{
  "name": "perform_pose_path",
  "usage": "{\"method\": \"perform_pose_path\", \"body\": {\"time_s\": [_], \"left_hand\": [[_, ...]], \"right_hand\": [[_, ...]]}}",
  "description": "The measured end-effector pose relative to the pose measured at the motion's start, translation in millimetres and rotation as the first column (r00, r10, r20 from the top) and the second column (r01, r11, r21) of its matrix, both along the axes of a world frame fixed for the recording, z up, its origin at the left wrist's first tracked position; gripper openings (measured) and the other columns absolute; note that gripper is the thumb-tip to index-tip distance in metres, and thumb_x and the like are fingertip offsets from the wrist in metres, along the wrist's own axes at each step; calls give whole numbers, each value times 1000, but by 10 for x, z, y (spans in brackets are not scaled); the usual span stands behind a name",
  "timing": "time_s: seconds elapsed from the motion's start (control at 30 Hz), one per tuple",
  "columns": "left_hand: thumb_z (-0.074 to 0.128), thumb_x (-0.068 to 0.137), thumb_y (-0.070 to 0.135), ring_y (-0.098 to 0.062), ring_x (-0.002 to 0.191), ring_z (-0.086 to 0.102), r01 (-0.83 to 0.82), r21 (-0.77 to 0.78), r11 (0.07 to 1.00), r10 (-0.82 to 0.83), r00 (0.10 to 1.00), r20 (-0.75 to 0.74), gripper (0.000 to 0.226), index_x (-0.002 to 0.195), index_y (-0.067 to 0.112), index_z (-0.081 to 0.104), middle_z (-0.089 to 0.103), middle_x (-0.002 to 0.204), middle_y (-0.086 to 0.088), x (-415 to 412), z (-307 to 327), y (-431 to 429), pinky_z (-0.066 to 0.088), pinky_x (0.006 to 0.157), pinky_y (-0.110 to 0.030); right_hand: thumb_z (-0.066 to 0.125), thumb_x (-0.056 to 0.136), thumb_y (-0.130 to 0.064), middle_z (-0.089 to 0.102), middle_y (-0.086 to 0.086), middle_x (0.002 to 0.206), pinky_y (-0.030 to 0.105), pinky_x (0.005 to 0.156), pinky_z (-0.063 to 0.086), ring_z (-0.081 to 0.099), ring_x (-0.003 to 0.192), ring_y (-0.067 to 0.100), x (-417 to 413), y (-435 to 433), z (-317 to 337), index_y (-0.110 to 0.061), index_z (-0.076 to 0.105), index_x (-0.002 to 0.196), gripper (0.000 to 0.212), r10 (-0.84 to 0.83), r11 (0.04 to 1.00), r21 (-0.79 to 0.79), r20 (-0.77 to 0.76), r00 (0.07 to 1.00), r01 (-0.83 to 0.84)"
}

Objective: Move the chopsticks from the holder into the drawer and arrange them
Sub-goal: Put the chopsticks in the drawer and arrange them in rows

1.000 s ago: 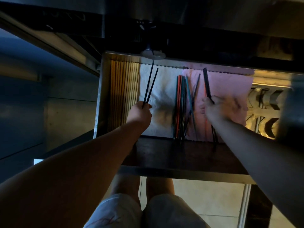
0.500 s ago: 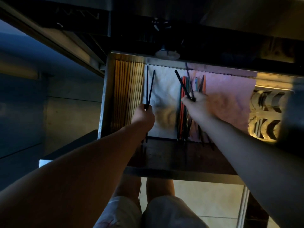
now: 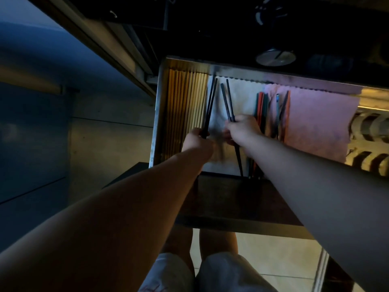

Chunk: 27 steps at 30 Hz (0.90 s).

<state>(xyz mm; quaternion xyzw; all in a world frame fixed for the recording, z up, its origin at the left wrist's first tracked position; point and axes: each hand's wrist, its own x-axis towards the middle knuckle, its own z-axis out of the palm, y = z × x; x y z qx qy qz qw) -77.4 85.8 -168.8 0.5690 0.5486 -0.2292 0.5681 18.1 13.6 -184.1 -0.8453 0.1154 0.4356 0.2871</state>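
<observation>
Drawer (image 3: 156, 123) open in dim kitchen light, both of a person's hands reaching in. The left hand (image 3: 196, 141) grips a pair of black chopsticks (image 3: 210, 106), tips pointing to the back, just right of a row of pale wooden chopsticks (image 3: 185, 106) lined along the drawer's left side. The right hand (image 3: 244, 130), close beside it, clasps a second black pair (image 3: 226, 102) over a white cloth (image 3: 242, 100). Red and dark chopsticks (image 3: 261, 106) lie bunched where that meets a pink cloth (image 3: 320, 123).
</observation>
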Motion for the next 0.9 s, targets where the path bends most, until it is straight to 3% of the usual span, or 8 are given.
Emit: {"method": "perform_pose_path", "body": {"time_s": [0.07, 0.13, 0.27, 0.4, 0.47, 0.57, 0.67, 0.9], "left_hand": [[60, 93, 14, -18, 88, 65, 13, 19, 1000, -13, 1000, -15, 29, 121, 20, 57, 66, 103, -1, -13, 0, 4, 52, 61, -26], [61, 91, 10, -22, 94, 66, 64, 57, 996, -62, 997, -49, 31, 120, 18, 57, 65, 104, -3, -13, -2, 12, 58, 77, -34], [62, 89, 5, -25, 99, 65, 168, 120, 978, -153, 981, -120, 31, 119, 10, 58, 65, 112, -10, 10, 64, 46, 57, 82, -37], [63, 87, 6, -30, 121, 52, 346, 205, 915, -319, 935, -154, 49, 133, 13, 47, 50, 135, -12, 7, 171, 86, 49, 94, -39], [62, 88, 12, -31, 131, 40, 578, 335, 744, -563, 812, -152, 57, 141, 18, 41, 40, 145, -9, -34, 215, 133, 42, 101, -43], [57, 92, 14, -32, 149, 3, 859, 409, 308, -902, 400, -163, 78, 155, 28, 14, 1, 164, -3, -113, 160, 212, 17, 118, -51], [48, 96, 15, -28, 148, -20, 925, 378, -27, -964, 76, -256, 85, 155, 25, -12, -27, 160, 1, -187, 41, 271, 2, 120, -53], [55, 93, 22, -25, 147, -23, 950, 312, -16, -961, 71, -266, 94, 154, 21, -17, -29, 159, 0, -271, 25, 341, 1, 120, -52]], "right_hand": [[61, 93, -17, 72, 8, 99, 28, 66, 58, 69, 81, 17, -6, 59, -30, -9, 59, 124, 32, -39, 999, 34, -19, 999, 40], [59, 94, -12, 66, 7, 111, 19, 63, 50, 63, 88, 14, -14, 118, -5, -7, 53, 130, 37, -15, 1000, 28, 11, 1000, 14], [61, 90, -10, 66, 6, 116, 13, 68, 47, 63, 99, 18, -36, 138, -14, -9, 64, 115, 25, 81, 996, -37, 174, 981, -76], [59, 92, -17, 68, 1, 112, 20, 82, 45, 63, 104, 16, -113, 83, -33, -13, 67, 109, 20, 143, 989, -73, 267, 953, -128], [57, 93, -18, 68, 1, 111, 21, 82, 46, 62, 102, 16, -132, 59, -10, -14, 66, 111, 21, 128, 991, -68, 255, 959, -115], [54, 93, -16, 68, 1, 114, 23, 87, 48, 63, 104, 17, -139, 31, -8, -15, 67, 113, 24, 127, 991, -80, 234, 964, -111], [55, 93, -14, 69, 4, 115, 23, 90, 48, 63, 107, 19, -146, 54, -44, -13, 68, 114, 25, 133, 991, -45, 215, 967, -127], [48, 94, -10, 67, 4, 119, 30, 93, 52, 63, 109, 21, -132, 102, -64, -12, 65, 119, 30, 92, 996, 2, 175, 980, -93]]}}
